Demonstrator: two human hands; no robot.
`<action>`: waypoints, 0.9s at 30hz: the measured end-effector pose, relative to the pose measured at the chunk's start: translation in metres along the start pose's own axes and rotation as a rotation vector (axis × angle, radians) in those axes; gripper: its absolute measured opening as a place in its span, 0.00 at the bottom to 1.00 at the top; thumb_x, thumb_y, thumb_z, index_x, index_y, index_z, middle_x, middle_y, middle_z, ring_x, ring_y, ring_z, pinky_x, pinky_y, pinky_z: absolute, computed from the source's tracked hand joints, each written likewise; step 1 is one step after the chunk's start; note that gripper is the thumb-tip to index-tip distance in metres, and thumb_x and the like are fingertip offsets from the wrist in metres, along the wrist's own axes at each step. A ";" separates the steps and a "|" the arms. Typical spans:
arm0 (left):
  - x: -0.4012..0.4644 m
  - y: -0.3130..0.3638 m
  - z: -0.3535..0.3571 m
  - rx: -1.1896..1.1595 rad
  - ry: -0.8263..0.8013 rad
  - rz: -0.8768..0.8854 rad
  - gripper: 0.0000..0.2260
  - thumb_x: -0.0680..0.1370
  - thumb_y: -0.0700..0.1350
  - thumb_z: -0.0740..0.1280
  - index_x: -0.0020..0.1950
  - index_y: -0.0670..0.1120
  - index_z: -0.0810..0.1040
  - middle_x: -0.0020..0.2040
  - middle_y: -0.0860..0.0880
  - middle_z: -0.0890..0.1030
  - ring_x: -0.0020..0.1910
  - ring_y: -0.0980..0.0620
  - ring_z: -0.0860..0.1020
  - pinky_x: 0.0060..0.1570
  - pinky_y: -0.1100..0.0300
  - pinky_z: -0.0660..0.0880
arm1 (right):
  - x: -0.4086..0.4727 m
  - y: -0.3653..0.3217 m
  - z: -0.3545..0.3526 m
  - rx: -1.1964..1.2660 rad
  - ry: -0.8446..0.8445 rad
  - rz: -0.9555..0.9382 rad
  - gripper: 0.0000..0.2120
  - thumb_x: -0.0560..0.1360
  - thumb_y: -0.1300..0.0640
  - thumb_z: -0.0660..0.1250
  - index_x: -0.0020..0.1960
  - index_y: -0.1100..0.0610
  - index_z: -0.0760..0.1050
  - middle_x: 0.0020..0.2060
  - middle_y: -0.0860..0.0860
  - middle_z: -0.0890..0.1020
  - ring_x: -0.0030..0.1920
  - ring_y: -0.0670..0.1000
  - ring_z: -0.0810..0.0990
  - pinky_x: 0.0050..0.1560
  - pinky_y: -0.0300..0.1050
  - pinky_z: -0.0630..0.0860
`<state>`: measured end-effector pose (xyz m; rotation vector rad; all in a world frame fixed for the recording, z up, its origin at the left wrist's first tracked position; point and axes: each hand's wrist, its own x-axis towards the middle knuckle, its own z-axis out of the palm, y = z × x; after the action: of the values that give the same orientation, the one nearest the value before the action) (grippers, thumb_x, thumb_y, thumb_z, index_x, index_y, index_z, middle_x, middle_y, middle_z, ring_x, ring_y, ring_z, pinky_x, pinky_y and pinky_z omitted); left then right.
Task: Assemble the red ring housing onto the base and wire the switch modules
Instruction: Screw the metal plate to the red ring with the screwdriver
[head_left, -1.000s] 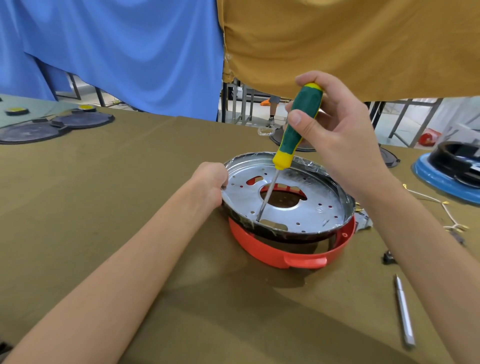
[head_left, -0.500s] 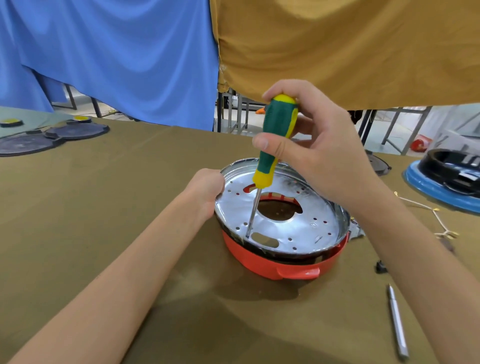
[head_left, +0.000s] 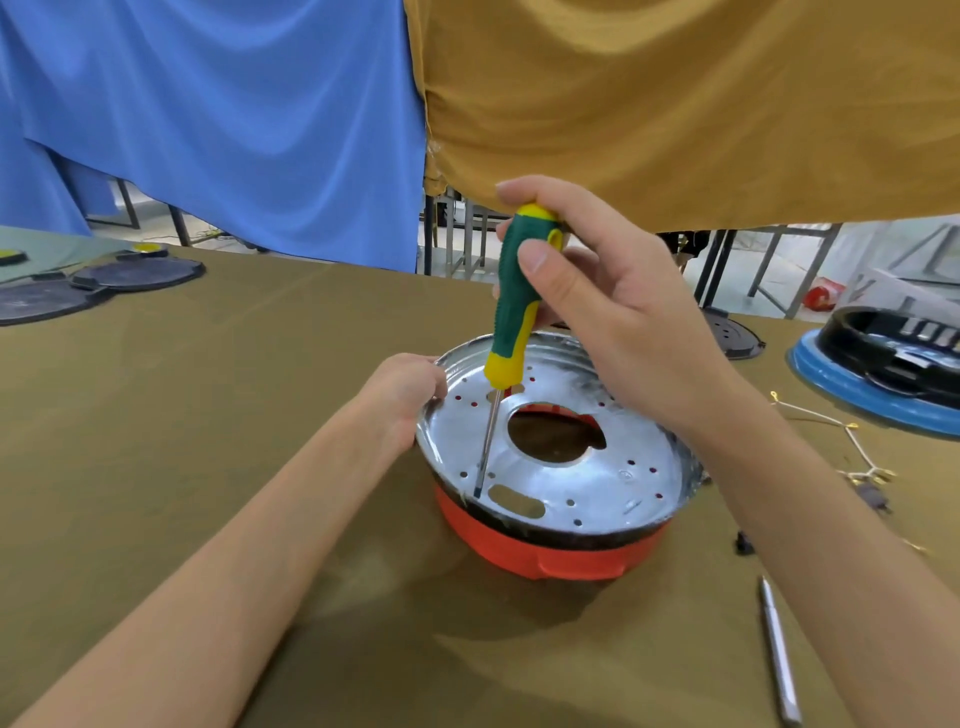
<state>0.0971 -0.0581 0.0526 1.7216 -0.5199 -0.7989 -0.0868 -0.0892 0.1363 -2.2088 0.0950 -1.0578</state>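
Observation:
A shiny metal base plate (head_left: 597, 478) with a round centre hole and small holes sits on top of the red ring housing (head_left: 524, 551) on the olive table. My left hand (head_left: 405, 389) grips the plate's far-left rim. My right hand (head_left: 597, 306) holds a green and yellow screwdriver (head_left: 514, 306) nearly upright. Its blade tip rests on the plate near the front-left rim, beside an oblong slot.
A metal rod (head_left: 776, 660) lies on the table at the front right. A small black part (head_left: 744, 544) and thin wires with terminals (head_left: 852, 447) lie to the right. A blue and black housing (head_left: 883, 374) stands far right. Dark round plates (head_left: 104, 280) lie far left.
The screwdriver's top has swung right, so it stands more upright. The plate now sits level on the red ring after being tilted. My left hand stays on the rim.

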 end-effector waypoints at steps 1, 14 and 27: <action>-0.001 -0.001 0.000 0.006 -0.005 0.005 0.21 0.72 0.27 0.58 0.62 0.38 0.79 0.55 0.37 0.80 0.52 0.39 0.79 0.62 0.40 0.75 | 0.000 0.001 0.000 0.001 0.003 0.002 0.16 0.83 0.61 0.59 0.70 0.57 0.70 0.51 0.63 0.76 0.48 0.71 0.76 0.44 0.66 0.76; -0.006 -0.006 0.004 0.107 -0.120 0.087 0.18 0.70 0.27 0.54 0.56 0.28 0.76 0.42 0.37 0.76 0.41 0.43 0.75 0.45 0.49 0.72 | 0.001 0.003 0.000 -0.076 0.097 0.041 0.12 0.80 0.52 0.66 0.62 0.54 0.75 0.44 0.45 0.74 0.48 0.55 0.78 0.47 0.58 0.80; -0.002 -0.008 0.006 0.105 -0.103 0.091 0.17 0.70 0.27 0.53 0.50 0.32 0.79 0.41 0.38 0.74 0.40 0.44 0.72 0.44 0.52 0.70 | -0.001 -0.001 0.006 -0.038 0.108 0.059 0.13 0.82 0.57 0.59 0.65 0.54 0.74 0.55 0.49 0.74 0.55 0.46 0.77 0.57 0.51 0.77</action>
<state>0.0909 -0.0591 0.0446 1.7456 -0.7164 -0.8107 -0.0836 -0.0846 0.1334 -2.1682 0.2290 -1.1507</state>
